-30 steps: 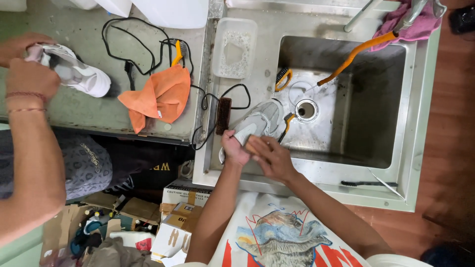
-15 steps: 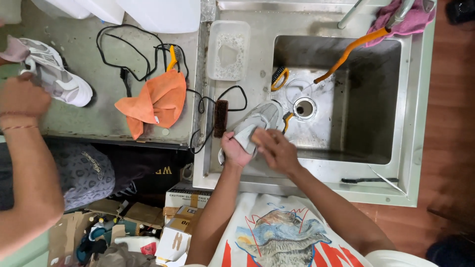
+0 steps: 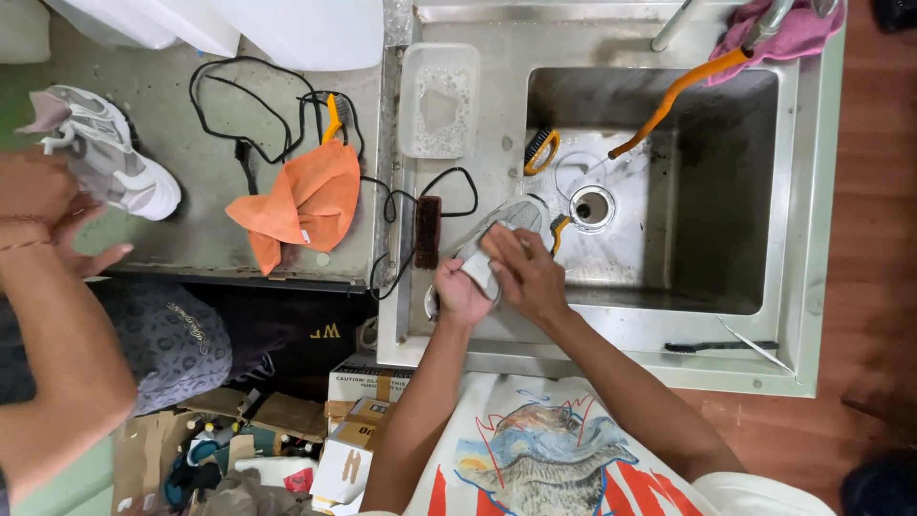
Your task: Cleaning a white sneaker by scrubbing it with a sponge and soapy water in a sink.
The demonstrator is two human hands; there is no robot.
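Observation:
A pale grey and white sneaker (image 3: 504, 222) lies tilted on the near left rim of a steel sink (image 3: 802, 191). My left hand (image 3: 460, 291) grips the shoe at its heel end. My right hand (image 3: 527, 272) presses a small wooden-backed brush (image 3: 490, 239) onto the shoe's upper. The shoe's toe points toward the drain (image 3: 591, 206). Most of the brush is hidden under my fingers.
Another person's arm (image 3: 48, 315) at the left is next to a second sneaker (image 3: 105, 153) on the counter. An orange cloth (image 3: 301, 196), black cable (image 3: 239, 105), dark brush (image 3: 425, 229), plastic tub (image 3: 439, 96), orange-handled brushes (image 3: 537, 151) and orange hose (image 3: 669, 100) lie around.
My right hand has slid the brush up along the shoe toward the toe. At the left, the other person's hands have let go of the second sneaker, which now rests on the counter.

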